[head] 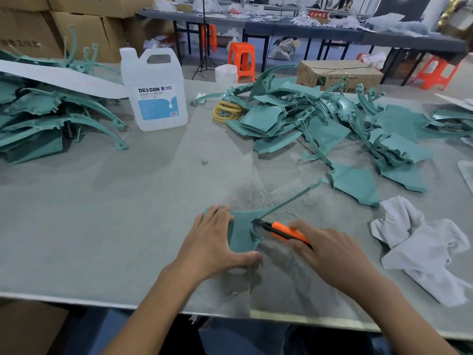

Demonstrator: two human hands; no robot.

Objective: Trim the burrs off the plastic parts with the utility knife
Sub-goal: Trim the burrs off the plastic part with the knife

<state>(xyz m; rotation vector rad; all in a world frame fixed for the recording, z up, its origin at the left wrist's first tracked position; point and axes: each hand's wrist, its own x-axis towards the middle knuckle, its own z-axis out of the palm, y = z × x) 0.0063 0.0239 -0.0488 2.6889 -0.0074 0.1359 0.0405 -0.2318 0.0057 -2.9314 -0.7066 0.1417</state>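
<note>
A teal plastic part (242,233) with a long thin arm reaching up to the right lies flat on the grey table near the front edge. My left hand (213,242) presses it down, fingers spread over its left side and thumb along its lower edge. My right hand (326,249) grips an orange utility knife (282,231). The knife's black tip touches the part's right edge where the arm begins. Pale shavings lie scattered around the part.
A big heap of teal parts (340,131) fills the right back of the table, another pile (43,116) the left. A clear DEXCON jug (156,90) stands at the back, yellow rings (226,112) beside the heap. White rags (425,249) lie to the right of my right hand.
</note>
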